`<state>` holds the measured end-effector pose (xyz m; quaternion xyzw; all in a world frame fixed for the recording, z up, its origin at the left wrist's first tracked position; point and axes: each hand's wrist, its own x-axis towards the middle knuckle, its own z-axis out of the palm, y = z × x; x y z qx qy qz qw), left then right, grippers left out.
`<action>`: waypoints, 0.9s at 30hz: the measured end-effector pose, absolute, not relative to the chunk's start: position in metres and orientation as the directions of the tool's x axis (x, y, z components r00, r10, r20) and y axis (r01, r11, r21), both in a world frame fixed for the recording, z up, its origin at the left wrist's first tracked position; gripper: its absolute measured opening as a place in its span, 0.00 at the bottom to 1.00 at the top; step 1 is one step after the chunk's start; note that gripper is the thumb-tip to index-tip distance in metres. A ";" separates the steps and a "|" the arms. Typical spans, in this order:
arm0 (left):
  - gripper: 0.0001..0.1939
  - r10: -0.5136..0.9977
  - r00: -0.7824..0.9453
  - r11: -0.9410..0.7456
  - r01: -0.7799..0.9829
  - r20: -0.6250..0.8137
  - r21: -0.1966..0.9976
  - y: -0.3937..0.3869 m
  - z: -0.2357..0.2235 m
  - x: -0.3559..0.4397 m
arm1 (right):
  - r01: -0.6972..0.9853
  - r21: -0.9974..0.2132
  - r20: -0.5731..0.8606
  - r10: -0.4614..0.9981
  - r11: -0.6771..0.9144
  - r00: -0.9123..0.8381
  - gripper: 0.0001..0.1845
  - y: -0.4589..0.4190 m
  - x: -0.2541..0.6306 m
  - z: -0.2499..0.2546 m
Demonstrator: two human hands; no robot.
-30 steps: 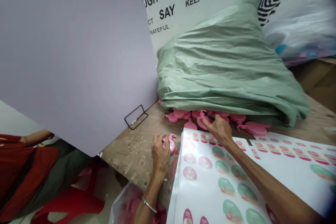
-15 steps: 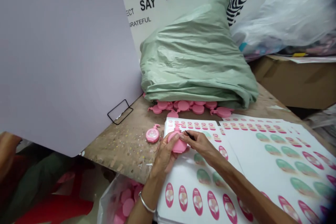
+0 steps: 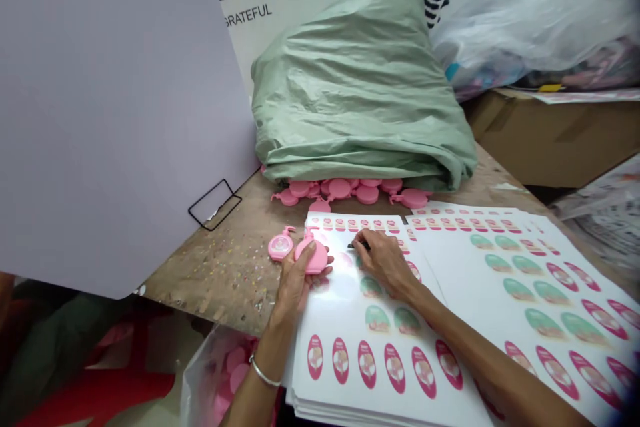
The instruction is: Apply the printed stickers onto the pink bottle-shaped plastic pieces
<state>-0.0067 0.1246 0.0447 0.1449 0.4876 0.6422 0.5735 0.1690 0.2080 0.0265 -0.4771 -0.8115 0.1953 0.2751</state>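
Note:
My left hand is closed round a pink plastic bottle-shaped piece at the left edge of a stack of sticker sheets. A second pink piece, with a round sticker on it, lies on the wooden table just left of that hand. My right hand rests on the sticker sheet with its fingers pinched round a thin dark tool, whose tip touches the sheet near the upper stickers. The sheets carry rows of pink and green oval stickers.
A green plastic sack lies behind the sheets, with several pink pieces spilling from under it. A large lilac board stands at left on a wire stand. More sticker sheets spread right. A clear bag of pink pieces hangs below the table edge.
My right hand left the pile under the sack and came back to the sheet. My left hand set a stickered piece on the table and now holds a plain one.

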 end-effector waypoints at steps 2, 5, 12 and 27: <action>0.23 0.879 -0.296 0.149 -0.577 -0.375 0.803 0.122 0.044 -0.007 | 0.671 -0.545 0.277 0.863 0.504 -0.423 0.07 0.205 0.168 0.024; 0.24 0.860 -0.341 0.127 -0.580 -0.381 0.805 0.122 0.044 -0.010 | 0.670 -0.511 0.297 0.842 0.538 -0.450 0.06 0.208 0.162 0.022; 0.27 0.842 -0.383 0.068 -0.623 -0.380 0.779 0.128 0.045 -0.012 | 0.718 -0.394 0.378 0.813 0.574 -0.442 0.06 0.224 0.123 0.019; 0.26 0.867 -0.367 0.034 -0.631 -0.337 0.775 0.124 0.035 -0.013 | 0.760 -0.228 0.472 0.752 0.609 -0.461 0.07 0.220 0.115 0.001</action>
